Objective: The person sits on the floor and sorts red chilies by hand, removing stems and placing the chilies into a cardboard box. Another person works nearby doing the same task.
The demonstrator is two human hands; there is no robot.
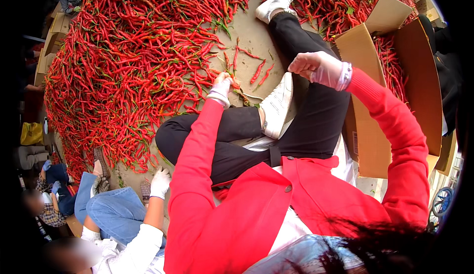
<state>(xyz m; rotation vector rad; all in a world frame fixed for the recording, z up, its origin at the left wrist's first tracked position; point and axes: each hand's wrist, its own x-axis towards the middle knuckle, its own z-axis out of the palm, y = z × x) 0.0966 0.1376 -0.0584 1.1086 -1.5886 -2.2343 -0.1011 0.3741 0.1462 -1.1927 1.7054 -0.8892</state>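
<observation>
A large heap of long red chili peppers (140, 59) covers the ground before me. My left hand (223, 87), in a thin pale glove, is at the heap's near edge with its fingers closed around what looks like red chili, partly hidden by the fingers. My right hand (319, 68), gloved the same way, is raised over my black-trousered leg, fingers bent together; whether it holds anything cannot be told. Between my hands, a few loose red chilies (258, 71) lie on the concrete. To the right stands a cardboard box (364, 100) with raised flaps and red chilies (390, 67) inside.
My white shoes (277, 105) rest on the concrete floor (244, 33). At lower left a co-worker in blue jeans (114, 209) sits close by, one gloved hand (161, 182) near my left knee. Other people and cardboard boxes (52, 42) line the left edge.
</observation>
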